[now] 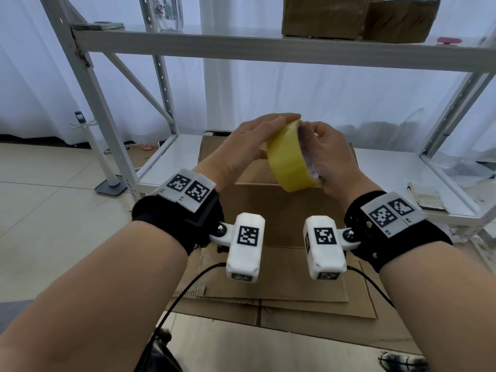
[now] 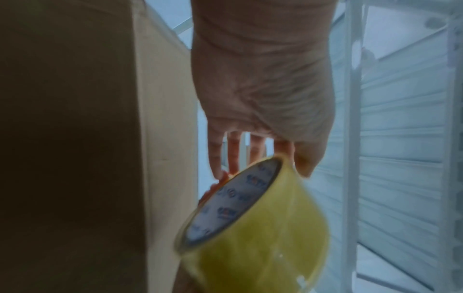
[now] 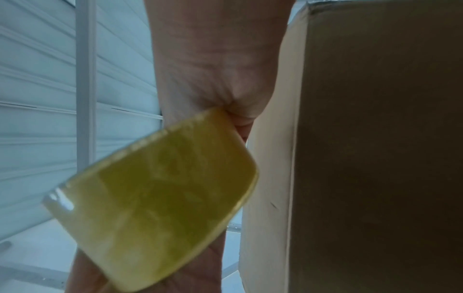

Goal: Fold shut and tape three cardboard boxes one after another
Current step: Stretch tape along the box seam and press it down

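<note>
A yellow tape roll (image 1: pixel 287 162) hangs tilted in the air between both hands, above a brown cardboard box (image 1: pixel 281 210) that stands on the lower shelf. My left hand (image 1: pixel 249 140) lies over the roll's top with straight fingers, the thumb against its left side. My right hand (image 1: pixel 330 157) grips the roll from the right, its fingers curled into the core. In the left wrist view the left hand (image 2: pixel 263 89) reaches to the rim of the tape roll (image 2: pixel 263 237), with the box (image 2: pixel 162 119) beside it. The right wrist view shows the right hand (image 3: pixel 215 69), the tape roll (image 3: pixel 155 208) and the box (image 3: pixel 375 138).
A grey metal shelf rack (image 1: pixel 241 47) surrounds the box. Two more cardboard boxes (image 1: pixel 322 17) stand on its upper shelf. Flattened cardboard sheets (image 1: pixel 295 304) lie on the floor in front. A white stand (image 1: pixel 107 167) is at the left, papers (image 1: pixel 426 197) at the right.
</note>
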A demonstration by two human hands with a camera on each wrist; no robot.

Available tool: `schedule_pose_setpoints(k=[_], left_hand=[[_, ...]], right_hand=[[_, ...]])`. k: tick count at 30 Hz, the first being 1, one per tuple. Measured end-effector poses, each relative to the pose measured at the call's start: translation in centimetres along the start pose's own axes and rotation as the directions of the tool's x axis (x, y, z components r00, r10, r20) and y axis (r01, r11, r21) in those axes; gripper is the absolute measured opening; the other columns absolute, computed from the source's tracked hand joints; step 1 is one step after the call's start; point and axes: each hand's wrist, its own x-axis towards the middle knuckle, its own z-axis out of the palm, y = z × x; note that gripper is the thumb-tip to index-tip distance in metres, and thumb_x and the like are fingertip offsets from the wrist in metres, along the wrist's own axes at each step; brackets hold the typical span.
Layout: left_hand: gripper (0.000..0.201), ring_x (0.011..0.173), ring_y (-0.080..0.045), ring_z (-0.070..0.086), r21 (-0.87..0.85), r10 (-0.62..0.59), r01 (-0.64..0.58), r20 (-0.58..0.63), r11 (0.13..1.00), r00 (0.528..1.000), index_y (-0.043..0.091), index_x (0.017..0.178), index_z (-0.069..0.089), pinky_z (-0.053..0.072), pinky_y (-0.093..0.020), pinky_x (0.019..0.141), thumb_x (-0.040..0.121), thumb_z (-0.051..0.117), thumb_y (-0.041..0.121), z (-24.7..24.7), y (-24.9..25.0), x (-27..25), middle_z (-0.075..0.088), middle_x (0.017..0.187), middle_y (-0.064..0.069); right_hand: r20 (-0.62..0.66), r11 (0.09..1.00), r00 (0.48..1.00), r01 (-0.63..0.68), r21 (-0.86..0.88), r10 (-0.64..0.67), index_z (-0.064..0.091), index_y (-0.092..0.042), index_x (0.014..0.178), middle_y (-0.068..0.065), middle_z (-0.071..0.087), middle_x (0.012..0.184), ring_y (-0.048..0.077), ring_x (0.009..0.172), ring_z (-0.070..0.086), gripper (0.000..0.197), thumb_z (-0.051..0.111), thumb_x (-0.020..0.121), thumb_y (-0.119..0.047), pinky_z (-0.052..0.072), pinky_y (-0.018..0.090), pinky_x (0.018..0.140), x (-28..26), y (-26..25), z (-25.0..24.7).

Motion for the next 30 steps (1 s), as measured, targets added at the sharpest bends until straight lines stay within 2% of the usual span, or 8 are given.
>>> schedule_pose_setpoints(k=[5, 10, 12, 16, 20, 25, 27, 30], left_hand=[[0.063, 0.111, -0.004, 0.052, 0.159, -0.077, 0.038, 0.248, 0.987, 0.966, 0.037, 0.134, 0.037, 0.05, -0.018, 0.084, 0.079, 0.065, 0.053, -0.6, 1.5, -0.1, 0.047, 0.125, 0.016], [0.074, 0.109, -0.01, 0.052, 0.322, -0.011, 0.018, -0.025, 0.946, 1.0, 0.026, 0.14, 0.04, 0.046, -0.016, 0.085, 0.076, 0.067, 0.051, -0.3, 0.0, 0.1, 0.05, 0.126, 0.008], [0.07, 0.113, -0.011, 0.05, 0.368, 0.029, 0.025, -0.139, 0.929, 0.99, 0.026, 0.141, 0.042, 0.044, -0.018, 0.089, 0.08, 0.068, 0.048, -0.5, -1.1, 0.2, 0.05, 0.132, 0.005], [0.057, 0.11, -0.005, 0.046, 0.309, 0.095, 0.004, -0.305, 0.951, 0.947, 0.028, 0.139, 0.047, 0.039, -0.013, 0.087, 0.087, 0.062, 0.045, -0.6, -1.9, 0.4, 0.051, 0.136, 0.005], [0.048, 0.113, -0.004, 0.044, 0.217, 0.075, -0.006, -0.31, 0.976, 0.948, 0.025, 0.141, 0.043, 0.039, 0.002, 0.075, 0.096, 0.05, 0.038, 0.1, -1.8, 0.8, 0.046, 0.138, 0.007], [0.046, 0.129, -0.014, 0.042, 0.291, 0.072, 0.029, -0.331, 0.956, 0.941, 0.015, 0.143, 0.04, 0.035, -0.022, 0.104, 0.1, 0.045, 0.031, 0.1, -1.9, 1.4, 0.044, 0.144, -0.002], [0.043, 0.123, -0.015, 0.047, 0.367, 0.128, 0.007, -0.342, 0.93, 0.931, 0.014, 0.138, 0.048, 0.037, -0.025, 0.104, 0.098, 0.05, 0.03, -0.1, -2.1, 1.5, 0.05, 0.137, -0.003], [0.035, 0.103, -0.008, 0.054, 0.379, 0.179, -0.018, -0.392, 0.925, 0.902, 0.014, 0.126, 0.06, 0.044, -0.016, 0.088, 0.094, 0.058, 0.027, 0.0, -2.4, 1.5, 0.055, 0.117, 0.002]], right_hand=[[-0.009, 1.0, 1.0, -0.025, -0.014, 0.025, 0.052, -0.016, 0.085, 0.007, 0.067, 0.08, 0.02, 0.074, 0.065, 0.049, 0.059, 0.067, -0.06, 0.055, 0.042, 0.071, -0.3, -0.5, -0.4], [-0.055, 0.995, 0.998, 0.011, -0.104, -0.017, 0.06, -0.021, 0.082, -0.005, 0.065, 0.078, 0.012, 0.079, 0.062, 0.031, 0.052, 0.092, -0.05, 0.052, 0.032, 0.08, 0.0, -0.8, -0.5], [0.027, 0.988, 1.0, -0.01, -0.156, 0.014, 0.068, -0.024, 0.082, -0.009, 0.07, 0.082, 0.009, 0.088, 0.065, 0.038, 0.043, 0.096, -0.049, 0.05, 0.028, 0.087, -0.1, -1.3, -0.3], [0.198, 0.999, 0.98, -0.02, -0.047, 0.029, 0.068, -0.015, 0.104, -0.001, 0.071, 0.096, 0.009, 0.095, 0.066, 0.021, 0.055, 0.096, -0.03, 0.05, 0.034, 0.098, -0.2, -1.9, 0.3], [0.299, 0.996, 0.954, 0.044, -0.073, -0.02, 0.062, -0.008, 0.12, 0.005, 0.072, 0.106, 0.016, 0.101, 0.068, 0.031, 0.065, 0.09, -0.016, 0.053, 0.031, 0.093, -0.3, -2.0, 0.6], [0.234, 0.967, 0.97, 0.113, -0.228, -0.058, 0.063, -0.01, 0.12, 0.005, 0.07, 0.109, 0.009, 0.098, 0.066, 0.032, 0.066, 0.089, -0.009, 0.053, 0.025, 0.091, 0.0, -1.8, 0.5], [0.235, 0.957, 0.97, 0.126, -0.261, -0.064, 0.064, -0.012, 0.118, 0.005, 0.07, 0.108, 0.01, 0.097, 0.066, 0.03, 0.066, 0.089, -0.008, 0.053, 0.025, 0.091, -0.1, -1.7, 0.4], [0.241, 0.942, 0.968, 0.14, -0.305, -0.065, 0.066, -0.016, 0.115, 0.001, 0.07, 0.104, 0.011, 0.097, 0.066, 0.027, 0.066, 0.089, -0.009, 0.052, 0.026, 0.091, -0.1, -1.5, 0.2]])
